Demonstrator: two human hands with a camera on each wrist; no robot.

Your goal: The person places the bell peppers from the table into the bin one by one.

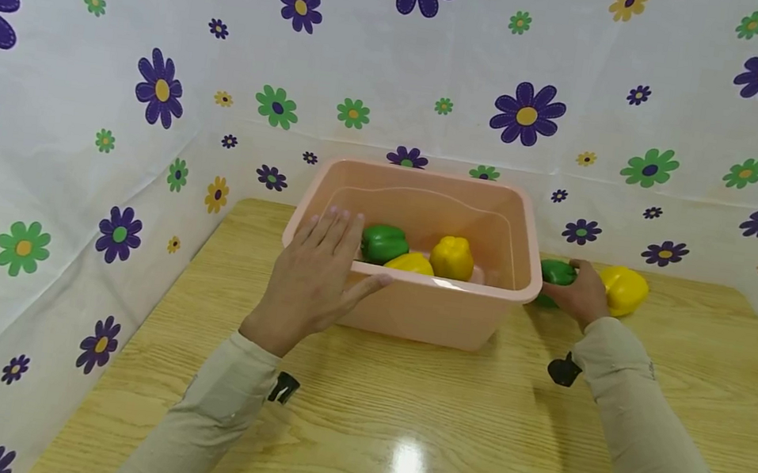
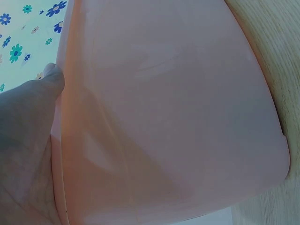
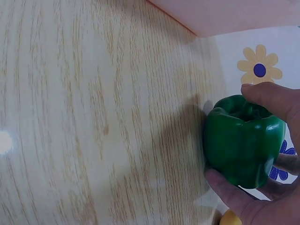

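A pink plastic bin (image 1: 412, 309) stands on the table, with a green bell pepper (image 1: 385, 244) and two yellow bell peppers, one at the back (image 1: 452, 259) and one partly hidden by the front rim (image 1: 411, 263). My left hand (image 1: 316, 276) rests on the bin's front left rim, fingers straight and thumb along the edge. Right of the bin, my right hand (image 1: 581, 295) grips another green bell pepper (image 3: 243, 140), thumb on one side and fingers on the other. Just beyond that hand sits a yellow bell pepper (image 1: 623, 291).
The wooden table (image 1: 356, 409) reaches back to a white cloth (image 1: 347, 40) printed with flowers, which hangs behind the bin and along the left side. Dark wrist-camera parts (image 1: 564, 370) stick out under the cuffs.
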